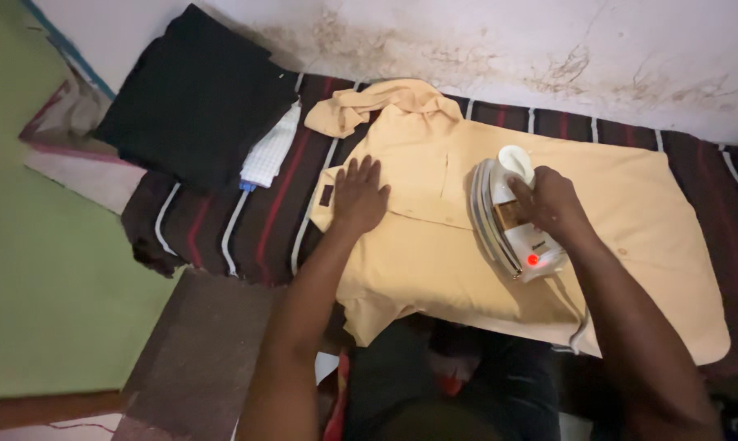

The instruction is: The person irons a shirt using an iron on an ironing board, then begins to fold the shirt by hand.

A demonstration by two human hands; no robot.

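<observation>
While the yellow shirt (pixel 434 245) is lying flat across the striped blanket (pixel 246 220), I'm pressing it: my left hand (pixel 359 196), fingers spread, is pinning the chest, my right hand (pixel 552 204) is gripping the white iron (pixel 512 216), tipped on edge. Folded dark clothes (pixel 193 98) are crowding the collar end.

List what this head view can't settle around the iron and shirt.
- Iron handle: covered by the right hand.
- Shirt near hem: drops behind the ironing surface edge.
- Cord: runs out of sight below the shirt.
- Dark folded pile: too dim to count items.
- Left hand lies flat, hiding the fabric beneath.
</observation>
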